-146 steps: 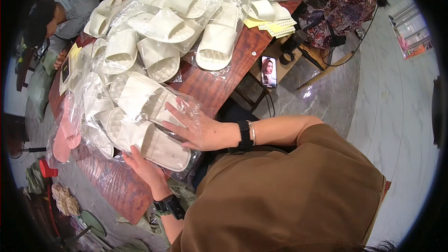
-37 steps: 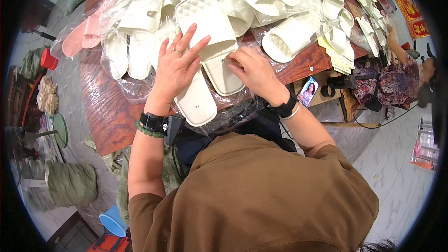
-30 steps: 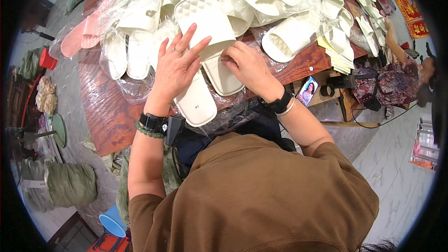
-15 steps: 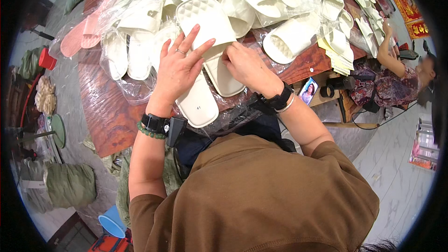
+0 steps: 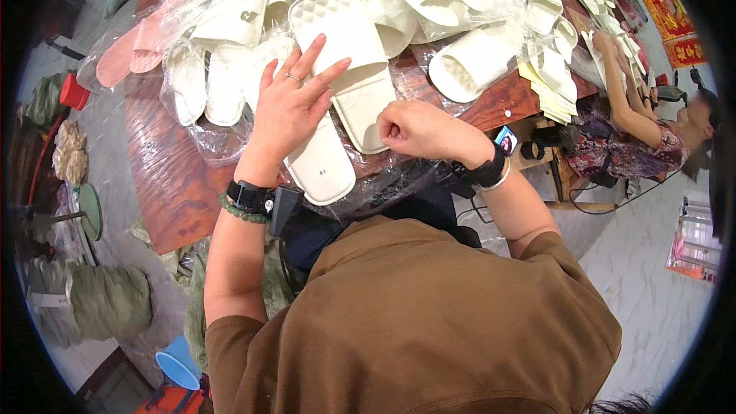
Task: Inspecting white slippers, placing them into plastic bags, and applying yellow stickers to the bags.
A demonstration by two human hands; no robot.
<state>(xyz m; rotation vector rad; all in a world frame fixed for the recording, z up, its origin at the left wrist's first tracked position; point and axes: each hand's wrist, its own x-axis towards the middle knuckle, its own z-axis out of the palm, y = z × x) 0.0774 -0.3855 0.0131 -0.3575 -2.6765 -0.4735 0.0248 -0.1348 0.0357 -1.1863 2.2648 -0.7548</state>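
Note:
A pair of cream slide slippers lies in front of me. My left hand (image 5: 295, 111) rests across them with its fingers spread, the fingertips on the strap of the right slipper (image 5: 364, 107). Part of the left slipper (image 5: 323, 170) is hidden under that hand; its near end points towards me. Just right of the right slipper's near end is my right hand (image 5: 422, 132), its fingers curled into a fist. Whatever the curled fingers may hold is hidden. Clear plastic film (image 5: 383, 188) lies beneath the pair at the table's near edge.
Many cream slippers (image 5: 475, 61) in clear bags cover the far side of the wooden table (image 5: 165, 192), with a pink pair (image 5: 134, 50) at left. Yellow printed sheets (image 5: 546, 92) lie at right, near a phone (image 5: 506, 140). Another person (image 5: 632, 119) handles slippers at far right.
My right hand has pulled back from the right slipper's strap, moving towards me and to the right. My left hand has stayed on the pair. The other person's arms have shifted.

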